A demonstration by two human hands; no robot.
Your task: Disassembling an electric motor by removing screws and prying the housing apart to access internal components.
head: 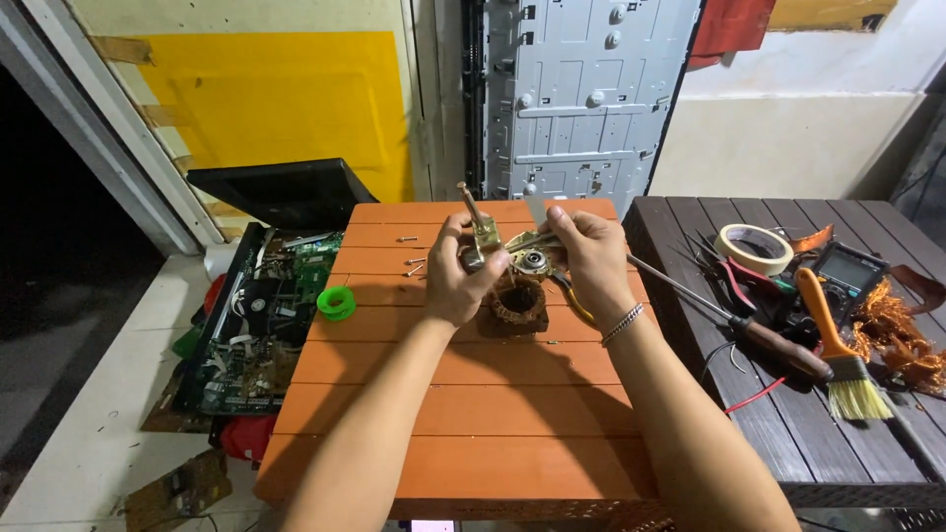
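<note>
head view. the left hand (pixel 455 281) is clenched around a small metal motor part with a shaft (pixel 480 229) that sticks up toward 12 o'clock. the right hand (pixel 589 258) is closed on a pair of pliers (pixel 540 243) whose nose meets the metal part at its 3 o'clock side, next to a round bearing seat (pixel 533 261). both are held above the middle of the orange slatted bench (pixel 463 433).

directly beneath the hands, at 6 o'clock from them, a copper-wound stator (pixel 516 305) stands on the bench, apart from the held part; in the inspector's judgement the motor is already opened and the stator is out, while the held part remains under work. several loose screws (pixel 412 264) lie at 9 o'clock from the hands, suggesting that fasteners are off. a green spool (pixel 336 302) sits near the bench's left edge.

on the dark bench (pixel 788 433) at 3 o'clock lie a long screwdriver (pixel 729 317), a paintbrush (pixel 838 355), a roll of tape (pixel 754 246), a meter (pixel 847 278) and loose copper wire (pixel 892 330). an opened circuit board chassis (pixel 261 325) lies on the floor at 9 o'clock.
</note>
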